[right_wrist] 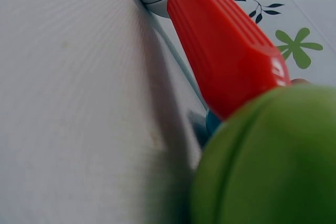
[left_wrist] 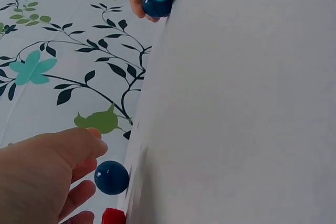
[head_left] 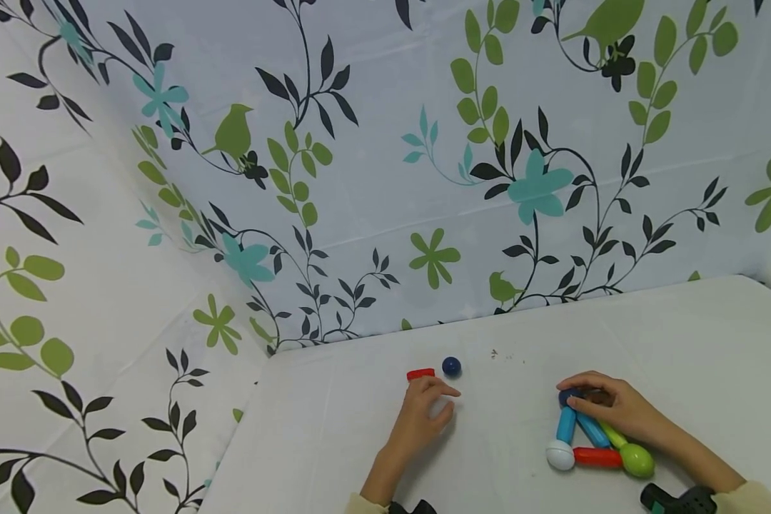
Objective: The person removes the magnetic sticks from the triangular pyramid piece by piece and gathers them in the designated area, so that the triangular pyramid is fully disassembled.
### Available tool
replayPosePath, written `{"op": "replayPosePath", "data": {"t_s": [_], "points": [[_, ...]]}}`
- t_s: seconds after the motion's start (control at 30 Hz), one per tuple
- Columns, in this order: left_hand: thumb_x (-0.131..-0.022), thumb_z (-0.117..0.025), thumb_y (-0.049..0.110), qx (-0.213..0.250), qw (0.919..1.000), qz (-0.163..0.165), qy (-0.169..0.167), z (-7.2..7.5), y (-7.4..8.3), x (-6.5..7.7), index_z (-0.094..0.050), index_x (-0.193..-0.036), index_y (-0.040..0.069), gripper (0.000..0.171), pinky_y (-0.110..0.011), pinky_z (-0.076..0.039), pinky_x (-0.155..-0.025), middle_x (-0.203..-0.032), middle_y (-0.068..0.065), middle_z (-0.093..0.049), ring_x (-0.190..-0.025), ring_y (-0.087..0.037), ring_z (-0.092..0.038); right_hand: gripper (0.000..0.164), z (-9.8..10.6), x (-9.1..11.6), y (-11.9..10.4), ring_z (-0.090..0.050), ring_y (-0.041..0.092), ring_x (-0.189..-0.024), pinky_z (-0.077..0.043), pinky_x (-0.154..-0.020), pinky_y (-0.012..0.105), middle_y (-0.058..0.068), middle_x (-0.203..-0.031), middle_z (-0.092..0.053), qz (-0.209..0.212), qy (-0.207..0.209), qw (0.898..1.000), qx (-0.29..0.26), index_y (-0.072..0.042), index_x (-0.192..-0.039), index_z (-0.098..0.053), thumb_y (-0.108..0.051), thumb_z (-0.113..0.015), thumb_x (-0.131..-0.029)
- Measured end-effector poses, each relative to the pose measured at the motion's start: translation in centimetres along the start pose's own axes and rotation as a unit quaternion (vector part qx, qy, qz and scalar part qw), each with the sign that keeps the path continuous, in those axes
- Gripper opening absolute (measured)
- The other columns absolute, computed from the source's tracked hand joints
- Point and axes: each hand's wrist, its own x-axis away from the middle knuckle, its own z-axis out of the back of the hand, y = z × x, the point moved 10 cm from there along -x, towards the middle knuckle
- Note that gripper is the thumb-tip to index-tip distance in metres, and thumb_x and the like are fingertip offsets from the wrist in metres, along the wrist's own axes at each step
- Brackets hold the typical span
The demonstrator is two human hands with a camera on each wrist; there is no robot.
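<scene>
My left hand (head_left: 417,417) is over the table beside a loose red magnetic stick (head_left: 420,373) and a dark blue ball (head_left: 452,367). Its fingers are loosely bent, and the left wrist view shows a gap between thumb and fingers, with the ball (left_wrist: 111,178) just beyond. On the right, my right hand (head_left: 626,410) grips a dark blue ball (head_left: 567,398) at the far corner of a joined magnetic-stick shape. Light blue sticks (head_left: 566,425) and a lime stick (head_left: 612,434) run from that corner. A red stick (head_left: 597,457) links a white ball (head_left: 560,455) and a green ball (head_left: 637,460).
A white table (head_left: 488,428) carries the pieces. Patterned fabric (head_left: 373,178) with leaves and birds hangs behind it and along the left. Small reddish specks (head_left: 495,354) mark the table's far part. Black wrist devices (head_left: 679,500) show at the bottom edge.
</scene>
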Motion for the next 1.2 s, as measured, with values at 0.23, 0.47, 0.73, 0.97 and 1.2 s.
{"op": "replayPosePath", "data": {"t_s": [0.23,0.47,0.73,0.97,1.2], "points": [[-0.090,-0.068,0.007,0.014,0.9987,-0.008,-0.049,-1.8,0.8,-0.1,-0.072,-0.106,0.017,0.020,-0.028,-0.047,-0.092,-0.109,0.002,-0.061,-0.106,-0.014,-0.052,0.026,-0.1,-0.2,-0.3,-0.058,0.001,-0.096,-0.051,-0.078,0.017,-0.012,-0.113,-0.064,0.025,0.000,1.000,-0.006,-0.003,-0.116,-0.066,0.000,-0.065,-0.090],[-0.091,-0.065,0.008,0.024,0.9940,-0.017,-0.105,-3.5,1.3,-0.1,-0.071,-0.111,0.019,0.023,-0.023,-0.047,-0.091,-0.109,0.005,-0.060,-0.103,-0.008,-0.052,0.025,-0.2,-0.3,-0.4,-0.058,0.000,-0.095,-0.051,-0.077,0.018,-0.011,-0.112,-0.064,0.025,-0.001,1.000,-0.010,-0.001,-0.115,-0.065,0.001,-0.064,-0.090],[-0.094,-0.063,0.012,0.075,0.9863,-0.020,-0.146,-5.0,1.7,-0.1,-0.067,-0.117,0.020,0.024,-0.021,-0.046,-0.094,-0.110,0.008,-0.059,-0.103,-0.002,-0.054,0.025,-0.1,-0.2,-0.6,-0.058,0.005,-0.090,-0.051,-0.075,0.017,-0.009,-0.110,-0.065,0.031,0.009,0.999,0.000,-0.004,-0.114,-0.065,0.000,-0.066,-0.089],[-0.096,-0.062,0.017,0.083,0.9844,-0.023,-0.154,-5.6,2.5,-0.2,-0.067,-0.117,0.019,0.021,-0.018,-0.046,-0.091,-0.108,0.007,-0.061,-0.102,-0.001,-0.055,0.025,0.2,0.0,-0.2,-0.057,0.002,-0.088,-0.050,-0.073,0.015,-0.012,-0.106,-0.064,0.020,0.023,0.999,-0.009,-0.002,-0.108,-0.065,0.005,-0.069,-0.085],[-0.098,-0.060,0.021,0.102,0.9799,-0.030,-0.169,-6.3,3.5,-0.2,-0.067,-0.117,0.018,0.021,-0.018,-0.045,-0.091,-0.109,0.007,-0.062,-0.101,0.001,-0.055,0.024,0.2,0.0,-0.2,-0.054,0.007,-0.083,-0.047,-0.068,0.017,-0.008,-0.102,-0.064,0.019,0.026,0.999,-0.018,-0.001,-0.106,-0.065,0.006,-0.070,-0.084]]}}
